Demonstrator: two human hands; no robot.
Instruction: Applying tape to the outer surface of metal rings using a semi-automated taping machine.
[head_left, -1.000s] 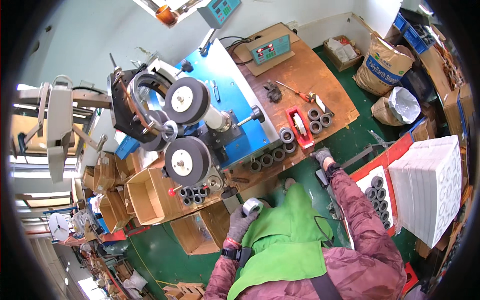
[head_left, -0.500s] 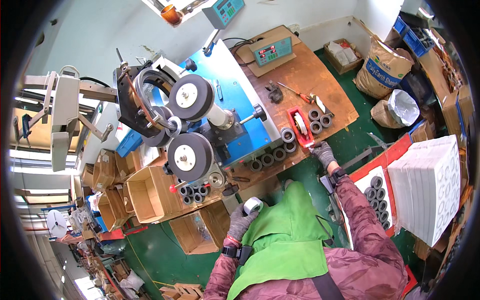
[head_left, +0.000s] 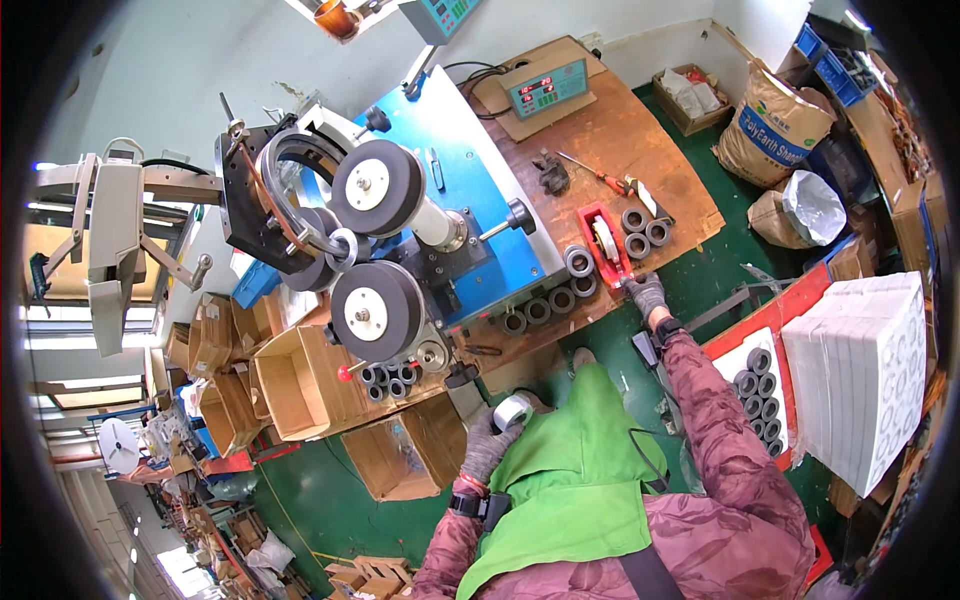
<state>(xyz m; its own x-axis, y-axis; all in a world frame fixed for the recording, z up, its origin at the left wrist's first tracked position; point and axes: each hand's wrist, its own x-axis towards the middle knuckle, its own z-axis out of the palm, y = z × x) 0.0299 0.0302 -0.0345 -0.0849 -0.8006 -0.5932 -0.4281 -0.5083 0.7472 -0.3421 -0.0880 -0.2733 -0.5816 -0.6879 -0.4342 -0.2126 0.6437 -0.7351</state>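
My left hand (head_left: pixel 484 450), in a grey glove, is closed around a ring wrapped in white (head_left: pixel 513 410) in front of the green apron. To the right, my gloved right hand (head_left: pixel 647 296) reaches to the near end of a red tape dispenser (head_left: pixel 618 266). Its fingers are drawn together at that end; whatever they pinch is too small to make out. Inside the dispenser sits a pale tape roll (head_left: pixel 604 240). Dark grey rings (head_left: pixel 638 246) stand just right of it, and more rings (head_left: pixel 562 300) line the bench edge to its left.
A blue-topped machine with black rollers (head_left: pixel 376 312) fills the bench's left side. Behind lie a screwdriver (head_left: pixel 600 178) and a control box (head_left: pixel 548 90). Open cartons (head_left: pixel 410 455) sit at left below the bench. At right are more rings (head_left: pixel 760 385) and a white stack (head_left: pixel 850 370).
The whole view has shifted slightly. My right hand has come a little closer against the dispenser's near end. My left hand still holds the white-wrapped ring, turned slightly.
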